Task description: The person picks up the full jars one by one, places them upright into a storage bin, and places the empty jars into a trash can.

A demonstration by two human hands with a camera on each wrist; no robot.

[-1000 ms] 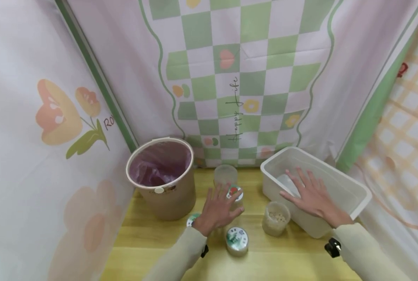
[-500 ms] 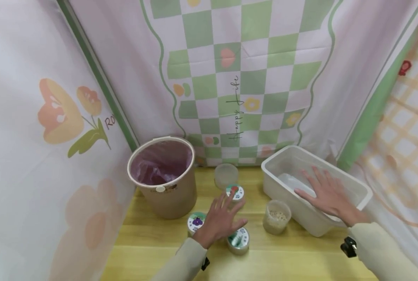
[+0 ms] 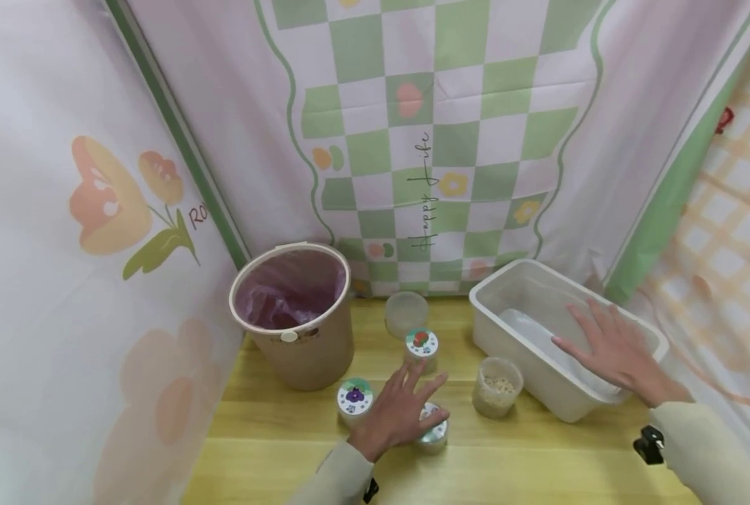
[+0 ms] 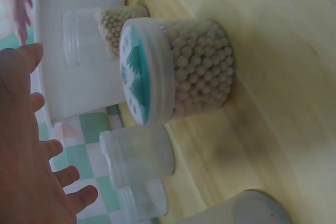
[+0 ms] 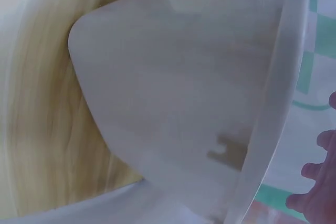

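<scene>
Wooden tabletop [image 3: 274, 421], patterned cloth walls [image 3: 413, 105]; probably a booth.

Bare yellow wooden tabletop [image 3: 274, 459] open along the near edge; ringed farther back by lined tan plastic bin [image 3: 296, 315], small round lidded tubs [image 3: 421, 345], translucent white plastic basin [image 3: 539, 337]; narrow gaps between.
</scene>
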